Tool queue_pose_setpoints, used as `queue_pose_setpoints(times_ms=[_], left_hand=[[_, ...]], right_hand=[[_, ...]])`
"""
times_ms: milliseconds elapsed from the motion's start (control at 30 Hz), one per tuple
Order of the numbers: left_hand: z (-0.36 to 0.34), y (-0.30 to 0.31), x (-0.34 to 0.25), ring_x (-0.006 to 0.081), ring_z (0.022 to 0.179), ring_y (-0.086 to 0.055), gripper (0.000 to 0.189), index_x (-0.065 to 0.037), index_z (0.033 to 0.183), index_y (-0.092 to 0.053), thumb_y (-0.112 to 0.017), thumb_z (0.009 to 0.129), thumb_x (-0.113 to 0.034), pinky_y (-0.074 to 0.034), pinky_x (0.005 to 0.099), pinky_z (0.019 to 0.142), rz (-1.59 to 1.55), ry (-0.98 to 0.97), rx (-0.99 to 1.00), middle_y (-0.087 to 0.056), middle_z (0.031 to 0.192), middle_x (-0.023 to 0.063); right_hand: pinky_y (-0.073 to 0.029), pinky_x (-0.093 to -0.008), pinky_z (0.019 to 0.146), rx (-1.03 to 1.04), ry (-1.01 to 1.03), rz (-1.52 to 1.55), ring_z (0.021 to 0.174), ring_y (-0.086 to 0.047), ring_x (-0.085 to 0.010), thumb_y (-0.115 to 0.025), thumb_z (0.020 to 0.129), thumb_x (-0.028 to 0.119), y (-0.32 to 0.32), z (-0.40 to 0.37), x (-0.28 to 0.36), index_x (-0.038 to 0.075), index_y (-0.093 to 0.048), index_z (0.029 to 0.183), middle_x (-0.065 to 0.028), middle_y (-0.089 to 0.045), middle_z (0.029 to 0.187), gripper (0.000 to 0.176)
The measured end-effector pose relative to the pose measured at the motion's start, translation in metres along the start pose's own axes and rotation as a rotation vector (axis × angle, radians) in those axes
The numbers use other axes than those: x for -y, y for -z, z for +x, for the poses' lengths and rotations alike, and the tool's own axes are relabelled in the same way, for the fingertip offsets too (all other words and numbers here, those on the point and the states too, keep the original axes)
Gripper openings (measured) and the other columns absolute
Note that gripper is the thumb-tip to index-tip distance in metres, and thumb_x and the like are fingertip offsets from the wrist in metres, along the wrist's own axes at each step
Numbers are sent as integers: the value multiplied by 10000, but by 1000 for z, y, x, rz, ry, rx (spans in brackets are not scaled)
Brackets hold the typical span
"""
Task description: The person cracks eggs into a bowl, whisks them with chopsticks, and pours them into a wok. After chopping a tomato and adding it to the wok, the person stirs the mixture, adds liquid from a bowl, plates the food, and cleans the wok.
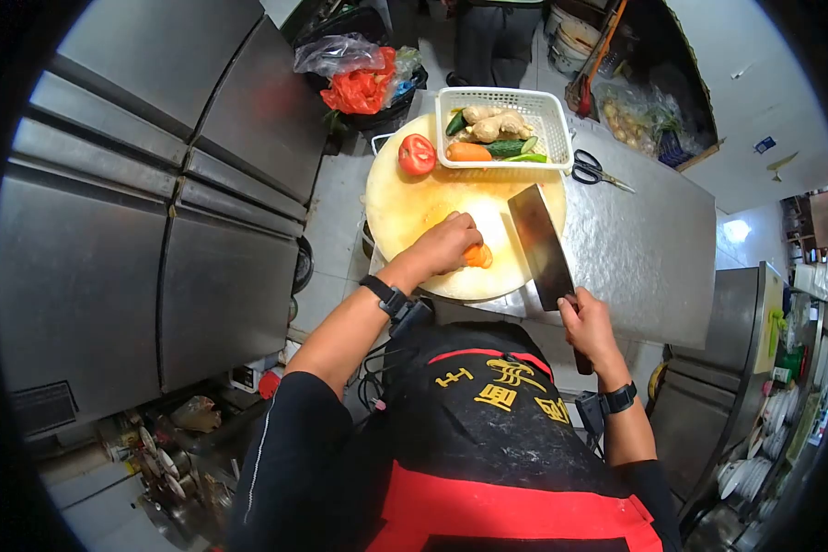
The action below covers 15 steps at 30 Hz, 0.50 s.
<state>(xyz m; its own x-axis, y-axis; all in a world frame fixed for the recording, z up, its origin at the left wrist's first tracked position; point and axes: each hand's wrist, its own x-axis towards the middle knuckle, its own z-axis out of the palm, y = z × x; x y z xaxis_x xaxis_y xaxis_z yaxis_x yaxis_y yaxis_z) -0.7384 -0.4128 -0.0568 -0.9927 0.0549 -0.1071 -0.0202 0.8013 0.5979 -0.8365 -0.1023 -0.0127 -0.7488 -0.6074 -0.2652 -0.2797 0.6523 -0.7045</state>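
Observation:
On the round cutting board, my left hand is closed over an orange carrot piece, with cut slices showing at its right side. My right hand grips the handle of a wide cleaver. The blade slants over the board's right edge, apart from the carrot. A cut tomato rests at the board's upper left. Behind it, a white plastic basket holds ginger, a carrot and green cucumber pieces.
Black-handled scissors lie on the metal table right of the basket. Plastic bags are piled beyond the board at the left. A person stands across the table. Steel cabinets line the left side.

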Motion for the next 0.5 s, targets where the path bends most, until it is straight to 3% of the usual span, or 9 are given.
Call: queue_pose_setpoints(times_ms=[67,167,200,367,433,500], left_hand=[[-8,4,0,340,1149,-504,409,-36,1095,-649,-746,700,-82,-437,389,982,-28,-90,-271,-565,1195,156],[-20,-1,5,351,1186,-486,466,-50,1179,-623,-731,728,-94,-412,400,1031,-59,-8,-363,-542,1260,166],[-22,-7,5,351,1186,-486,466,-50,1179,-623,-731,728,-94,-412,400,1031,-60,-8,-362,-542,1260,166],[-30,-33,11,314,1170,-503,428,-71,1177,-625,-718,766,-142,-442,396,979,102,-159,-333,-562,1220,137],[-36,-26,-3,336,1130,-533,426,-67,1181,-623,-704,764,-96,-452,408,965,70,-149,-357,-566,1216,159],[-38,-20,-14,319,1085,-550,402,-60,1154,-623,-701,761,-93,-476,393,906,247,-166,-528,-580,1179,147]], right_hand=[[-463,-443,548,22,25,-29,657,-608,-444,-630,892,172,0,0,6,-28,-508,797,-242,-625,707,254],[-472,-478,559,9,141,-117,649,-609,-446,-635,886,173,-5,-1,13,-23,-519,803,-240,-629,708,243],[-477,-497,567,-15,237,-180,645,-606,-450,-637,883,173,-7,-2,15,-19,-525,806,-241,-630,707,236],[-480,-524,572,34,234,-298,639,-610,-449,-626,880,168,-16,-7,19,-1,-517,797,-250,-612,667,217],[-482,-527,567,58,252,-376,620,-607,-450,-619,882,167,-20,-8,18,2,-516,797,-255,-602,645,213],[-485,-525,562,91,256,-400,600,-606,-448,-613,883,158,-21,-8,21,-2,-515,811,-252,-600,634,201]])
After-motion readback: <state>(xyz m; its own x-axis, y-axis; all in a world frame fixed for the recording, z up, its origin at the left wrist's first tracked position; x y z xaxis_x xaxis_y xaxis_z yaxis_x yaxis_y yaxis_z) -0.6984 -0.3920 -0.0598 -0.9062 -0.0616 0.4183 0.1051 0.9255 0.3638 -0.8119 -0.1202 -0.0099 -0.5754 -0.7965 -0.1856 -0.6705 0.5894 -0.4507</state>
